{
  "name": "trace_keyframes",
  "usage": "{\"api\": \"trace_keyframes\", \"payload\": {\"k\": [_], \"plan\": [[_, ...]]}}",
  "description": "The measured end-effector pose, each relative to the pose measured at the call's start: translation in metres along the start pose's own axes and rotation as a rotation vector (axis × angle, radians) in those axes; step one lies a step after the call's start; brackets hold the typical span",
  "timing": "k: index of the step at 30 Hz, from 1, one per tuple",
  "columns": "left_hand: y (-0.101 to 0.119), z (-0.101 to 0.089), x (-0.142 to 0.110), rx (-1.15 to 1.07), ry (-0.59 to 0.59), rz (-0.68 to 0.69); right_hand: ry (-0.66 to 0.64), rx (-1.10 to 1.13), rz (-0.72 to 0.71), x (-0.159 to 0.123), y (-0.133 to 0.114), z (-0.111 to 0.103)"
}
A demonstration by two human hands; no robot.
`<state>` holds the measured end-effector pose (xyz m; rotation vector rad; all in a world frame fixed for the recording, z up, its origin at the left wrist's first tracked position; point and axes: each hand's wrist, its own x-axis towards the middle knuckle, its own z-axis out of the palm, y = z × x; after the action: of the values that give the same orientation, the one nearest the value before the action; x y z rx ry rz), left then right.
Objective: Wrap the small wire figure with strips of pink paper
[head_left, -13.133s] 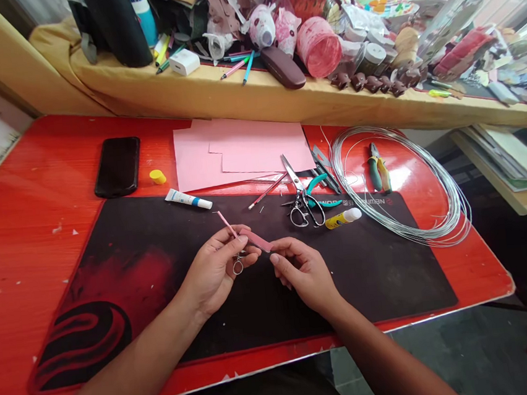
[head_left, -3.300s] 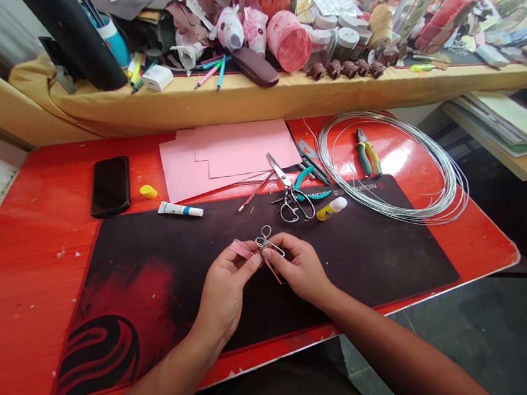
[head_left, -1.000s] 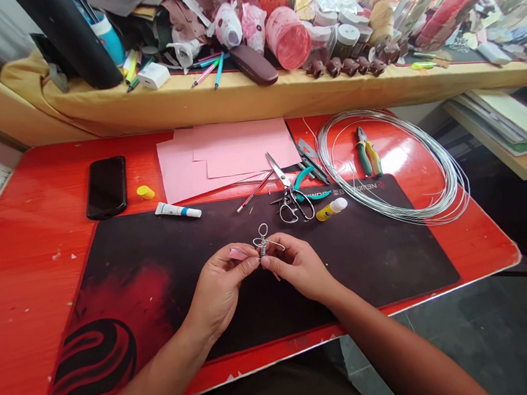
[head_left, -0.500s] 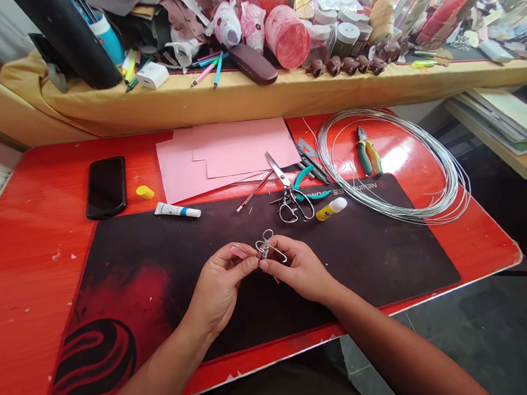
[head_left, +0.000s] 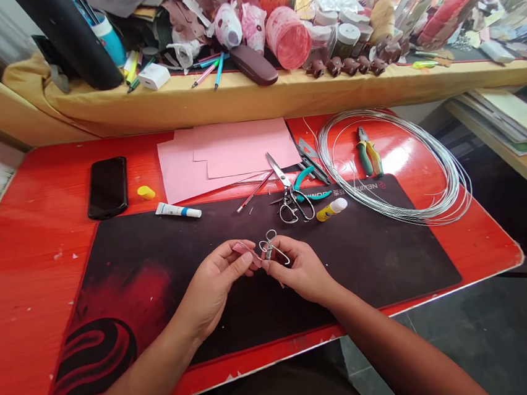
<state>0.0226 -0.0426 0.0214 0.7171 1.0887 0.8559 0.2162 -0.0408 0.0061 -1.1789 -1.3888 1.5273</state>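
Over the black desk mat (head_left: 159,276), my two hands meet at the centre. My left hand (head_left: 216,283) pinches a narrow pink paper strip (head_left: 242,249) between thumb and forefinger. My right hand (head_left: 298,268) is closed on a small bent wire figure (head_left: 271,249) with a loop at its top and a coiled middle. The strip's end touches the wire at the coil. Both hands hover a little above the mat.
Behind the hands lie scissors (head_left: 288,189), a yellow glue stick (head_left: 332,208), a white tube (head_left: 177,211), pink paper sheets (head_left: 222,155), a large wire coil (head_left: 395,166) with pliers (head_left: 368,156) inside, and a black phone (head_left: 107,186). A cluttered shelf (head_left: 253,93) runs along the back.
The wire figure has tilted slightly right and moved a little lower; the pink strip now sticks out more between my left fingers. The hands stay together in the same spot.
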Motion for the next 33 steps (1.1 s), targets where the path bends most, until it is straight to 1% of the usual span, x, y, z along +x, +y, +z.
{"api": "trace_keyframes", "payload": {"k": [5, 8, 13, 20, 28, 33], "plan": [[0.008, -0.009, 0.002, 0.226, 0.042, 0.074, 0.022, -0.073, -0.044, 0.000, 0.003, 0.003], [0.012, -0.010, 0.004, 0.283, 0.052, 0.085, 0.022, -0.104, -0.073, -0.001, 0.006, 0.005], [0.013, -0.005, 0.008, 0.236, 0.042, 0.070, 0.013, -0.126, -0.076, -0.003, 0.011, 0.005], [0.012, -0.002, 0.009, 0.182, 0.084, 0.082, 0.001, -0.168, -0.094, -0.003, 0.009, 0.006], [0.010, -0.004, 0.007, 0.113, 0.073, 0.075, 0.000, -0.156, -0.067, -0.003, 0.009, 0.004], [0.010, -0.008, 0.007, 0.068, 0.058, 0.104, 0.007, -0.150, -0.030, -0.002, 0.009, 0.003]]}}
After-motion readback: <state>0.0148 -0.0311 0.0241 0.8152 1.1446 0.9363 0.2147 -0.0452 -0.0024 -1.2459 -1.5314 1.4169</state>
